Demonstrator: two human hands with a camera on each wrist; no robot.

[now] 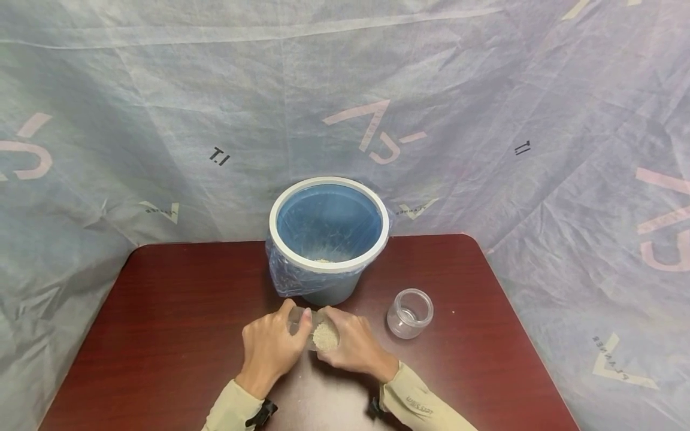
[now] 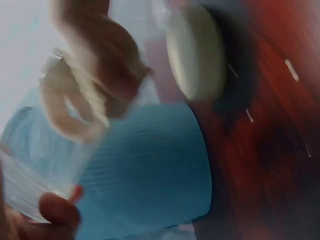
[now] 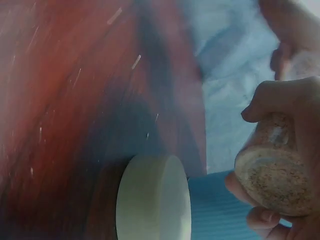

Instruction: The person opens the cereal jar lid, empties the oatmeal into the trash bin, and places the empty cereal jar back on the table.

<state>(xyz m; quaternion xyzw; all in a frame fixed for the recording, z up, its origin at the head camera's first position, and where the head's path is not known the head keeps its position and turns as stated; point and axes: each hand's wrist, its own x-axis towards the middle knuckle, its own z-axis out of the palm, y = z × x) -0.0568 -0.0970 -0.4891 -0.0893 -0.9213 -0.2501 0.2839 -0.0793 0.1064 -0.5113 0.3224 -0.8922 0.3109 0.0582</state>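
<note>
Both hands hold one small clear jar (image 1: 325, 336) partly filled with pale grains, low over the dark red table (image 1: 162, 311) just in front of a blue bucket (image 1: 329, 267). My left hand (image 1: 269, 344) grips the jar's clear end, thumb on top. My right hand (image 1: 353, 347) curls round the grain-filled end. In the right wrist view the fingers (image 3: 280, 97) wrap the jar (image 3: 272, 185) and its grains show through the glass. The left wrist view is blurred; it shows fingers (image 2: 95, 65) on clear glass above the bucket's wall (image 2: 150, 165).
The bucket has a white rim, a clear plastic liner and a few grains (image 1: 323, 260) at its bottom. An empty clear jar (image 1: 409, 313) stands to its right. A white round object (image 3: 152, 197), perhaps a lid, sits by the bucket. A grey sheet hangs behind.
</note>
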